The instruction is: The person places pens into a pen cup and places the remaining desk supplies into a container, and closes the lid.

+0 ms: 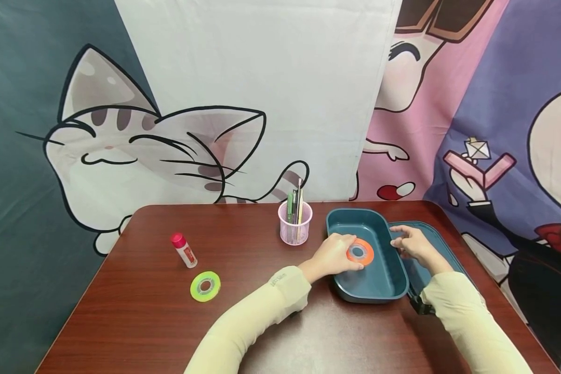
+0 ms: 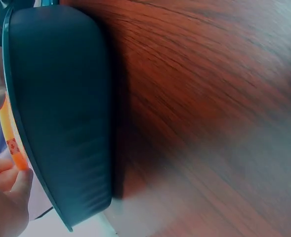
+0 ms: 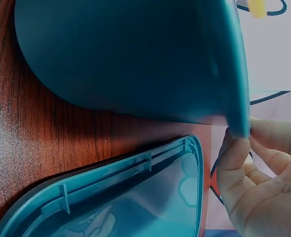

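1. Clearly, the widest room for moving was on the left half of the table [image 1: 121, 332], with wood stretching from the green tape roll [image 1: 197, 287] to the left and front edges.
2. The far edge was tighter: the pencil cup [image 1: 290, 235] and the back of the teal box [image 1: 378, 284] both sat close to it, with a narrow gap between them.
3. Along the right edge lay the teal lid [image 1: 419, 272], just beside the box and ridged side up; the right forearm crossed above it, while the left forearm came in from the front.
4. The left hand [image 1: 336, 254] pinched the orange tape roll [image 1: 367, 253] between thumb and fingers — the roll was over the box, and part of its ring showed above the rim in the left wrist view. How far it dipped inside, I could not tell.
5. The right hand [image 1: 413, 244] pinched the box's right rim, thumb against fingers, as the right wrist view showed.
6. As for containers, the pink see-through cup held several upright pens [image 1: 295, 205].
7. The red-capped glue stick [image 1: 185, 251] was near the green roll, just behind it — standing or lying, I could not tell — and both were well apart from the box.
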Demonstrator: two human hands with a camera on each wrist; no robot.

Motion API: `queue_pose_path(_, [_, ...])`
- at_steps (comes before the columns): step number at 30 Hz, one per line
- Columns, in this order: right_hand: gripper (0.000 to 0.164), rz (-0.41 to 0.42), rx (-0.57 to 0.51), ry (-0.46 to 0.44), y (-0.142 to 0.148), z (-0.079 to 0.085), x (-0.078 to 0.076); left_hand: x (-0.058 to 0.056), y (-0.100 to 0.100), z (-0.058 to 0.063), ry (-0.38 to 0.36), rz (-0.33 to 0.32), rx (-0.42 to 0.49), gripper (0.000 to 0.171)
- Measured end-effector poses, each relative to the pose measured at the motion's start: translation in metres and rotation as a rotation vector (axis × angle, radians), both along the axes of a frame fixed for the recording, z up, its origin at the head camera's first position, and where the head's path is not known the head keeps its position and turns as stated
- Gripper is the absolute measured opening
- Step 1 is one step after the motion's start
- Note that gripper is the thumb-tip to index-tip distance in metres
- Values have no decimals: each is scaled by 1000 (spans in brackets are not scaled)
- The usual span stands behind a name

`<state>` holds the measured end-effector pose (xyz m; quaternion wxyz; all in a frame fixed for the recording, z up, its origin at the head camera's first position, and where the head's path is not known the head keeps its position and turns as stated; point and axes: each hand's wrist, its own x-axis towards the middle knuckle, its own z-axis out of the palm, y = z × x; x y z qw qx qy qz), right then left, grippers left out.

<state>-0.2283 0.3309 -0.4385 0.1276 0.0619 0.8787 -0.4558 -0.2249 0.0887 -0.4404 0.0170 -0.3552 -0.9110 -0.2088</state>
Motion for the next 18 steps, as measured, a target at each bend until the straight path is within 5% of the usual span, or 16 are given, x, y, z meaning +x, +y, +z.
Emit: queue_pose_path(18, [51,-18,-5,-5,-4,4,2,4,33,-14,-29,28,-166,69])
